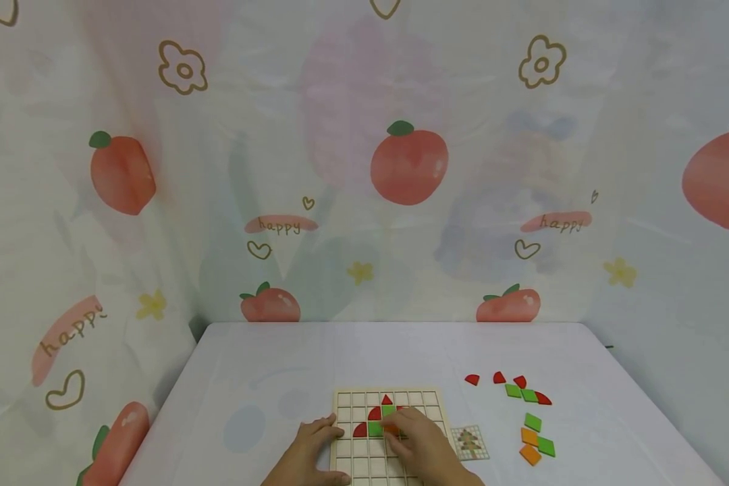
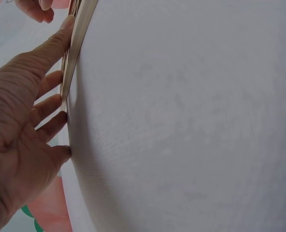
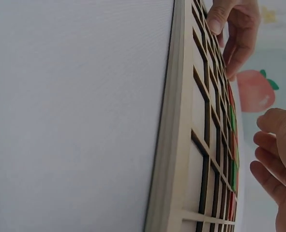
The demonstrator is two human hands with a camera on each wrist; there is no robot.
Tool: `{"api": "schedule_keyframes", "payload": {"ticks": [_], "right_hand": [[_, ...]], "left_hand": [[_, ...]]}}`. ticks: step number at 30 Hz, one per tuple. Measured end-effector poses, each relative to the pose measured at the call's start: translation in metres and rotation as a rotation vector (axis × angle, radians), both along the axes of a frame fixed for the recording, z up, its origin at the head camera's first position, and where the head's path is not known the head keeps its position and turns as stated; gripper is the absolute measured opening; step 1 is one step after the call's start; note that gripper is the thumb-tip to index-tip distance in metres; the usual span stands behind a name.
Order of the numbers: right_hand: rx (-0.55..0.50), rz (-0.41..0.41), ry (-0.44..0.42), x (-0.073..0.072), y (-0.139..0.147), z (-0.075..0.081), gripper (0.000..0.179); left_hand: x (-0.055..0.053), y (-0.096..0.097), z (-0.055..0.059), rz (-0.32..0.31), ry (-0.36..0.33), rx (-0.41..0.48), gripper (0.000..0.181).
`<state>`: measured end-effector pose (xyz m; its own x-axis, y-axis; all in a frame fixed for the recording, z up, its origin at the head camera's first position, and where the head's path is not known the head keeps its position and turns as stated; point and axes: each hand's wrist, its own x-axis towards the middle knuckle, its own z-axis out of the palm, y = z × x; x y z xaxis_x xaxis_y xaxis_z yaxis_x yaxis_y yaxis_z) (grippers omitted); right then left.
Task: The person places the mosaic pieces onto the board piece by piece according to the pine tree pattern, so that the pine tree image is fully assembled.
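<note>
A wooden grid board (image 1: pixel 343 466) lies on the table with red, green and orange tiles in some of its squares. My left hand (image 1: pixel 308 451) rests along its left edge, with fingertips at the frame and the thumb toward the near side; in the left wrist view the left hand (image 2: pixel 24 116) has its fingers spread against the wooden rim. Over the board's right half, my right hand (image 1: pixel 424 445) has fingertips right at an orange tile (image 1: pixel 391 428), partly covering it. The right wrist view shows the right hand (image 3: pixel 280 154) with loosely bent fingers above the tile row.
Right of the board lies a small pattern card (image 1: pixel 470 443) with a tree on a grid. Beyond it are scattered loose tiles: red quarter-rounds (image 1: pixel 472 380), green tiles (image 1: pixel 532 422) and orange tiles (image 1: pixel 530 455). A printed cloth (image 1: pixel 389 283) hangs behind the table.
</note>
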<state>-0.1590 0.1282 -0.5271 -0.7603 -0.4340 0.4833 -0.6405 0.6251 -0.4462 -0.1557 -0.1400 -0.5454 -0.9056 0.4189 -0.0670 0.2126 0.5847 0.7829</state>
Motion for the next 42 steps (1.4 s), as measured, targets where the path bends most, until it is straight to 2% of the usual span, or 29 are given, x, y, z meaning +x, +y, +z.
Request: {"api": "schedule_keyframes", "payload": {"ticks": [11,15,18,27,32,42], "right_hand": [[-0.014,-0.051,-0.056,0.009,0.015,-0.002,0.017],[-0.029,-0.04,0.009,0.012,0.021,-0.007,0.021],[-0.031,-0.029,0.026,0.013,0.026,-0.009,0.021],[0.022,-0.116,-0.165,0.019,0.037,0.002,0.012],[0.022,-0.136,-0.192,0.021,0.044,0.003,0.015],[0.032,-0.265,-0.228,0.027,0.056,0.005,0.019]], "left_hand": [[-0.002,0.002,-0.001,0.018,-0.025,-0.013,0.07],[-0.001,0.003,0.0,0.022,-0.023,-0.014,0.069],[-0.001,0.003,0.0,0.017,-0.015,-0.013,0.068],[0.0,0.003,0.002,0.036,-0.02,-0.032,0.068],[0.0,0.004,0.002,0.035,-0.024,-0.03,0.068],[0.0,0.005,0.002,0.038,-0.018,-0.046,0.069]]}}
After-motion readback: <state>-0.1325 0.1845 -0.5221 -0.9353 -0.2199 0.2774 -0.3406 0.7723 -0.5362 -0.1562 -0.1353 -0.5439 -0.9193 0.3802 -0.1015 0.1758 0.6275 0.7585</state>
